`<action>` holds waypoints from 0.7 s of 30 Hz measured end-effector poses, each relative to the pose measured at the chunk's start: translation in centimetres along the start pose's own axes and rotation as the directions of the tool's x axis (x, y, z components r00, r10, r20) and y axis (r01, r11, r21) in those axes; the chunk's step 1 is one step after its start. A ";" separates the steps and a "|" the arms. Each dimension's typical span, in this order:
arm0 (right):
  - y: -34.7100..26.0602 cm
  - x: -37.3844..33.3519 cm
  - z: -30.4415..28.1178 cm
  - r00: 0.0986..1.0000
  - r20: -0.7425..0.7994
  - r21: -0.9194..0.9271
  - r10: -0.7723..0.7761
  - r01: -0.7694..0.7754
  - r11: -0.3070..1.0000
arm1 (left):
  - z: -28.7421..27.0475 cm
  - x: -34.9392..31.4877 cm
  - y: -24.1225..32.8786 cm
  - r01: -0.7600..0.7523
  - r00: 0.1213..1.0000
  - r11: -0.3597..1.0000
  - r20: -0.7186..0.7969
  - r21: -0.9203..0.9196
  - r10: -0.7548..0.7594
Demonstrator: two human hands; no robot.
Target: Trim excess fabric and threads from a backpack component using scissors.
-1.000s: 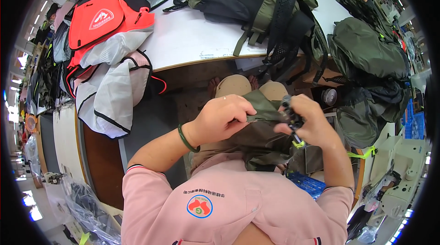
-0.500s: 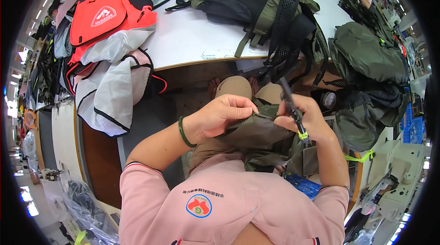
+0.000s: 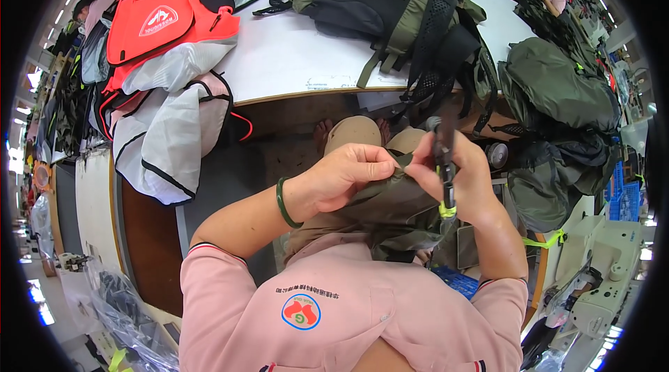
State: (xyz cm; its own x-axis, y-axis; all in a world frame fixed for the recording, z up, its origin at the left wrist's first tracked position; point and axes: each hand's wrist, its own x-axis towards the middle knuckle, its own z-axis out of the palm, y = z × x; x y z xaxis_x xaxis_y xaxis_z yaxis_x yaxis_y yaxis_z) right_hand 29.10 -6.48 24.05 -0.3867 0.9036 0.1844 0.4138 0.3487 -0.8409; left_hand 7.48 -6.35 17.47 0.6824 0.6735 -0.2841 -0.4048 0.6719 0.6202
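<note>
Olive-green fabric (image 3: 362, 208), which looks like part of a bag, lies across my lap. My left hand (image 3: 345, 175) is closed, pinching the fabric's upper edge between thumb and forefinger. Close beside it, my right hand (image 3: 468, 175) pinches the same edge with thumb and fingertip. That hand also holds a long dark tool (image 3: 446, 171), upright against the fingers, with a yellow-green tie at its near end. Its far end is smeared by motion, so its exact kind cannot be made out.
Beyond my knees stands a white table (image 3: 279, 58) carrying an olive and black backpack (image 3: 390, 6). A red bag with white fabric (image 3: 167, 142) hangs over its left edge. Olive bags (image 3: 561, 83) are piled at right, above a sewing machine (image 3: 606, 281). Other people are in the background.
My right hand has moved left and slightly up, its fingertips now meeting my left hand's at the fabric edge. The dark tool has turned more upright.
</note>
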 end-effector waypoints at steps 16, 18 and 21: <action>0.1 -1.1 -7.4 0.940 0.169 -0.793 -0.295 0.307 0.526 | 0.0 -0.3 0.4 0.038 0.999 0.990 0.000 -0.138 -0.039; 0.1 -1.0 -7.3 0.936 0.172 -0.800 -0.308 0.315 0.510 | 0.0 -0.3 0.3 0.035 0.999 0.990 -0.010 -0.136 -0.037; 0.0 -0.9 -7.2 0.922 0.179 -0.814 -0.343 0.335 0.475 | 0.0 -0.3 0.2 0.029 0.999 0.990 -0.018 -0.136 -0.032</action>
State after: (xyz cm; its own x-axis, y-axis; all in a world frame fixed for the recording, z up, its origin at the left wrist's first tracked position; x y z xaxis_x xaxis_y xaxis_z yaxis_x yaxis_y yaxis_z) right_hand 35.36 -5.45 27.51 -0.6458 0.6691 0.3678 0.7380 0.6705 0.0761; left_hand 7.18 -6.42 17.73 0.6841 0.6570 -0.3168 -0.4637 0.7270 0.5065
